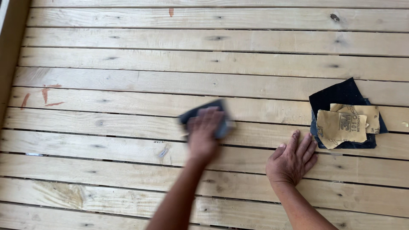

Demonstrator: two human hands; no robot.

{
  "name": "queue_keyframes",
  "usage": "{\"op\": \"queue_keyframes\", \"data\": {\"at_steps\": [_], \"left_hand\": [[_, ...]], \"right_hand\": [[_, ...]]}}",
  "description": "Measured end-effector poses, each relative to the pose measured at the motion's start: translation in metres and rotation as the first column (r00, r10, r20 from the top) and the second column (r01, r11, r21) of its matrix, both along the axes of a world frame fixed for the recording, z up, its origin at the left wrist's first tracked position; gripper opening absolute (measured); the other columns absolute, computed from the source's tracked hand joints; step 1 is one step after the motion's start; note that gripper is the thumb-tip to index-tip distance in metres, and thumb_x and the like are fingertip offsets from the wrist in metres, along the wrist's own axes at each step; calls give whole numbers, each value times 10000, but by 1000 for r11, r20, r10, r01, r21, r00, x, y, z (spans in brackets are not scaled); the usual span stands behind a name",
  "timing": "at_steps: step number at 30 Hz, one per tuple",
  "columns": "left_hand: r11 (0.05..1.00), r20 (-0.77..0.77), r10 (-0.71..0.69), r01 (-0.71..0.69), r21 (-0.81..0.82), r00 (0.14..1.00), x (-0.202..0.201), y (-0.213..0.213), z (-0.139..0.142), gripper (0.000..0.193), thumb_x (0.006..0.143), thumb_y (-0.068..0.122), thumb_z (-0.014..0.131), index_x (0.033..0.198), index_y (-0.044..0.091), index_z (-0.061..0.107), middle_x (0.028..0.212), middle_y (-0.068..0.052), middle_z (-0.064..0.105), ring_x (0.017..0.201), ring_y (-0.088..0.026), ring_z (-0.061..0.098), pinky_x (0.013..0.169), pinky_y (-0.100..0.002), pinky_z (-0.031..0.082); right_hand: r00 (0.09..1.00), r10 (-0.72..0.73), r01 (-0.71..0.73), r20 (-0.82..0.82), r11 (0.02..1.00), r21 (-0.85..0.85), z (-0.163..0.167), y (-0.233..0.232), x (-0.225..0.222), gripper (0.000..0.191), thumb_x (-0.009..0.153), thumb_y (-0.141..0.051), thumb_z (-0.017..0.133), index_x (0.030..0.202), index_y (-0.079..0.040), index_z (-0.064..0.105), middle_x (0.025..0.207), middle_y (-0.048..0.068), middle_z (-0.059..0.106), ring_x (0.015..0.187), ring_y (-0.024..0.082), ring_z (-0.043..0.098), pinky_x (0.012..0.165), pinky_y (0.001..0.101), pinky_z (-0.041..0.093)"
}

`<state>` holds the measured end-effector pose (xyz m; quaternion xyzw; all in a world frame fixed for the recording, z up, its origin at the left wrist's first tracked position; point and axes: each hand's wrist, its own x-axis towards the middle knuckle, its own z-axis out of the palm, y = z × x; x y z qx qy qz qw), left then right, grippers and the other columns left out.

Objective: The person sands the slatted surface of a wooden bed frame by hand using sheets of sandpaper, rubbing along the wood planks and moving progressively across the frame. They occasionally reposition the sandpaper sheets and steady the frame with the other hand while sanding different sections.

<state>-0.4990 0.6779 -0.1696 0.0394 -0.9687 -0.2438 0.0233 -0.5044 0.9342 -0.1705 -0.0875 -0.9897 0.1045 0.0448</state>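
Note:
My left hand (203, 135) is blurred with motion and presses a dark sheet of sandpaper (222, 123) onto the pale wooden boards (128, 81) near the middle of the view. My right hand (293, 158) lies flat, palm down and fingers spread, on a board to the right and holds nothing. Just beyond its fingertips is a small pile of sandpaper pieces (347, 117), dark sheets underneath and tan-backed pieces on top.
The surface is made of long horizontal planks with narrow gaps and knots. Reddish marks (46, 94) show on the boards at the left. A darker wooden edge (10, 47) runs along the far left side.

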Motion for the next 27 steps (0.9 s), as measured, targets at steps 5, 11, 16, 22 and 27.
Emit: {"op": "queue_keyframes", "data": {"at_steps": [5, 11, 16, 22, 27], "left_hand": [[853, 13, 516, -513, -102, 856, 59, -96, 1, 769, 874, 194, 585, 1601, 204, 337, 1704, -67, 260, 1583, -310, 164, 1239, -543, 56], [987, 32, 81, -85, 138, 996, 75, 123, 2, 814, 787, 62, 599, 1571, 177, 413, 1695, -95, 300, 1587, -331, 216, 1249, -576, 124], [990, 67, -20, 11, 141, 998, 102, 38, -10, 823, 779, 56, 601, 1551, 294, 446, 1678, 3, 345, 1580, -284, 226, 1261, -571, 101], [761, -34, 640, -640, -110, 767, 119, -88, 0, 835, 737, 115, 659, 1531, 134, 400, 1640, -132, 323, 1520, -363, 226, 1177, -607, 152], [952, 122, 242, -260, 163, 963, 123, 88, 17, 850, 713, 82, 639, 1537, 172, 454, 1645, -121, 339, 1546, -373, 197, 1224, -609, 66]], "right_hand": [[1000, 13, -13, 6, 999, 34, 2, -3, -2, 685, 999, -288, 447, 1635, -69, 321, 1722, 221, 162, 1586, 400, 89, 1233, 607, 52], [998, -16, 17, 68, 1000, -10, 5, -4, -4, 683, 1000, -305, 437, 1637, -97, 306, 1724, 187, 145, 1596, 382, 82, 1249, 607, 50], [998, 46, -46, 36, 999, 3, 4, -1, -8, 683, 1009, -283, 428, 1643, -68, 291, 1717, 231, 122, 1581, 408, 62, 1227, 614, 37], [999, 37, -37, 18, 999, 0, 4, -4, -10, 679, 1013, -274, 438, 1645, -64, 304, 1718, 242, 125, 1579, 419, 66, 1232, 621, 39], [999, 27, -26, 41, 999, -36, 10, -7, -11, 658, 1028, -262, 438, 1642, -54, 326, 1726, 238, 135, 1588, 433, 85, 1247, 632, 51]]}}
